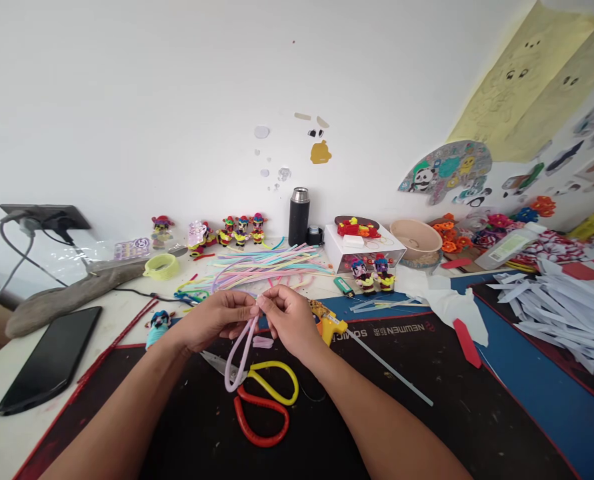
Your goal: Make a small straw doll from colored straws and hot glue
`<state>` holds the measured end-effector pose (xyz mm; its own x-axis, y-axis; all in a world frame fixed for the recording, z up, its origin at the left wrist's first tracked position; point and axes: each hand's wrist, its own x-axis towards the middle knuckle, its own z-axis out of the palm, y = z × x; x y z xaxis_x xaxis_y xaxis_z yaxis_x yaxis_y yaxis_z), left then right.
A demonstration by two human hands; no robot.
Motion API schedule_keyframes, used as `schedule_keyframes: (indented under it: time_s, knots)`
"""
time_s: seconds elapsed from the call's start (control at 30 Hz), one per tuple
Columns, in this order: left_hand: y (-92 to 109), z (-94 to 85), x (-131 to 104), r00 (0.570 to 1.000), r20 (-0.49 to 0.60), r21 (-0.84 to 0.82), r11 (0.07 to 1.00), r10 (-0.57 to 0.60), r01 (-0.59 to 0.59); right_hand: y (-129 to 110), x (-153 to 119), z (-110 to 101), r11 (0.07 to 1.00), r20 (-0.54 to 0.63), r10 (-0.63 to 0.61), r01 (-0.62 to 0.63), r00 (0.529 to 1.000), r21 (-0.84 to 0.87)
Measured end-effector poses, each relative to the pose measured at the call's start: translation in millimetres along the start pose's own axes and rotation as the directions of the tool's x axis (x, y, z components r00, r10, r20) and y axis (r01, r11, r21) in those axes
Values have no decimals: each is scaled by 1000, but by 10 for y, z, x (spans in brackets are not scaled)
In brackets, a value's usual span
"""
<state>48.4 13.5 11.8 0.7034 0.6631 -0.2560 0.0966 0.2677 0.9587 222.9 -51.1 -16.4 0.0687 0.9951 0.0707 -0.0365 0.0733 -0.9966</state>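
Between my two hands is a lilac pipe cleaner [230,369], bent into a long loop that hangs below the fingers. My left hand [221,317] pinches it near its upper end. Close beside it, my right hand [289,319] pinches the same end with thumb and forefinger, the fingertips of both hands nearly meeting. Under the loop lie scissors [271,385] with one yellow and one red handle, on the black mat [197,433]. A short folded lilac piece [263,342] rests just behind them. A yellow glue gun [331,325] is partly hidden behind my right hand.
Pastel pipe cleaners [277,261] are heaped behind my hands. A phone [51,357] lies at left, near a driftwood piece [71,300]. At the back stand a black thermos [299,217] and a white box [364,250]. White paper strips [561,320] pile up at right.
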Motion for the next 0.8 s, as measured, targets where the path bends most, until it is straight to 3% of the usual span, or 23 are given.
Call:
schedule_keyframes:
  time_s: [0.37,0.6,0.8]
  knots:
    - [-32,18,22,994,102,-85,996,-29,38,14,1,10,986,138,55,-75,989,147]
    - [-64,63,49,998,64,-101,995,25,-19,-33,2,-2,983,109,47,-66,993,172]
    - [-98,120,66,996,69,-215,976,48,-32,-73,-5,0,981,104,30,-49,994,185]
